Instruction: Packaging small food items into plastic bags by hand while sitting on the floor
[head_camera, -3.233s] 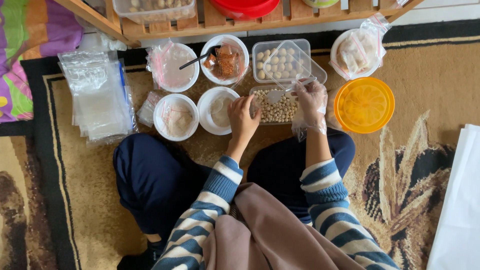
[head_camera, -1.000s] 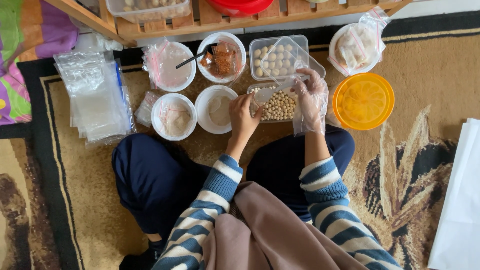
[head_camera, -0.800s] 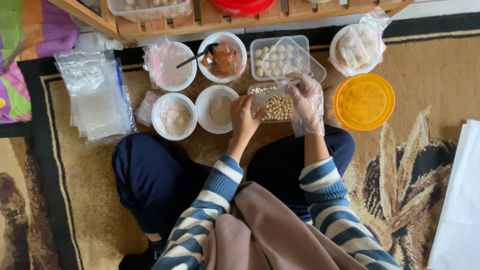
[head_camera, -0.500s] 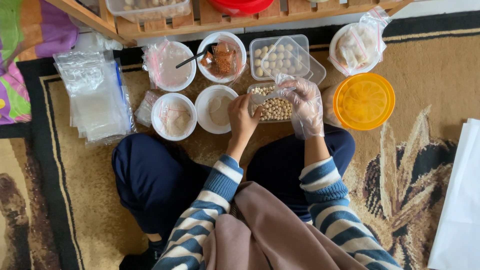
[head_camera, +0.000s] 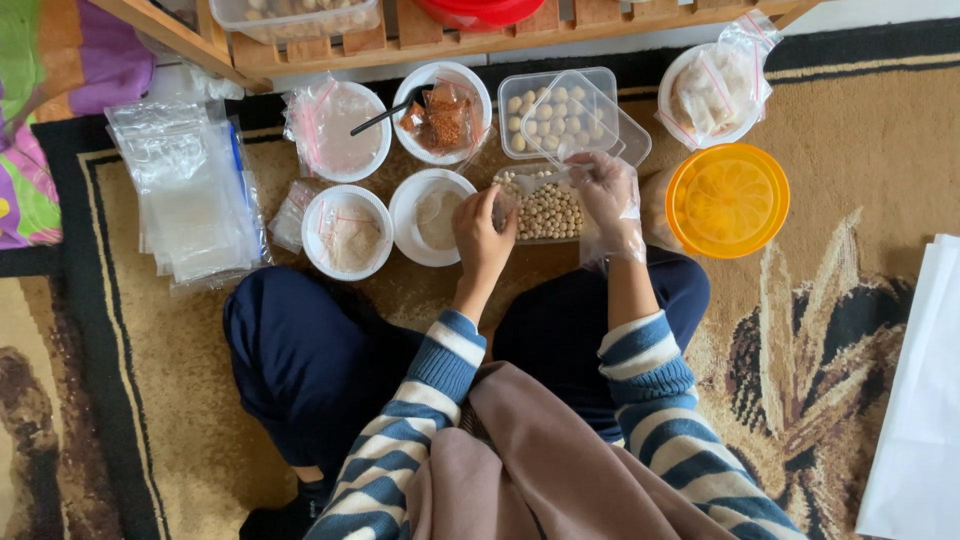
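I sit cross-legged on a patterned rug, looking down. My left hand (head_camera: 482, 232) is bare and pinches the edge of a small clear plastic bag (head_camera: 512, 196) beside a clear tub of small tan balls (head_camera: 548, 210). My right hand (head_camera: 606, 198), inside a thin clear plastic glove, hovers over that tub's right end with fingers curled. Whether the gloved fingers hold any balls cannot be made out. Behind the tub stands a second clear tub of larger pale balls (head_camera: 540, 112) with a lid leaning on it.
White bowls lie in front: one with a spoon and red-brown sauce packet (head_camera: 442, 112), one bag-lined (head_camera: 340, 130), two with pale powder (head_camera: 348, 232) (head_camera: 432, 214). An orange lid (head_camera: 726, 200), a bagged bowl (head_camera: 712, 92), a stack of clear bags (head_camera: 190, 192), a wooden pallet (head_camera: 440, 30).
My gloved right hand has dropped from the back tub toward the tan-ball tub and shifted slightly. My left hand stays at the bag.
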